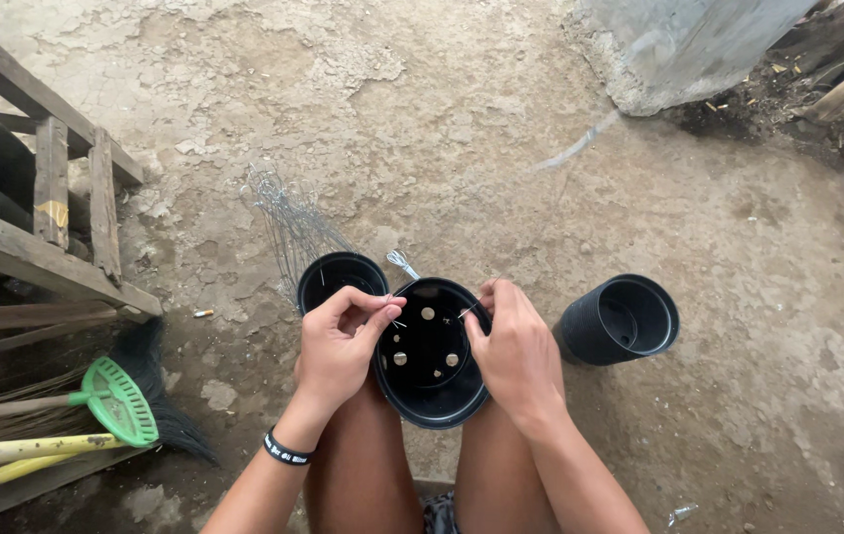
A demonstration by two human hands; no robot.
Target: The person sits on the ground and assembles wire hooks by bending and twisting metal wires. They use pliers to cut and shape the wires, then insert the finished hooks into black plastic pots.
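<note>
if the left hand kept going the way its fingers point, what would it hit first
The left hand points right, across the black pot on the knees. It would likely meet the right hand at the far rim first, though depth is unclear.

no packages, labels, signs, screens

Head camera looks steeply down, seemingly near.

Both hands, left hand (341,341) and right hand (513,348), pinch thin wire (397,323) at the rim of a black pot (432,405) (holes in its bottom) resting between the knees.
</note>
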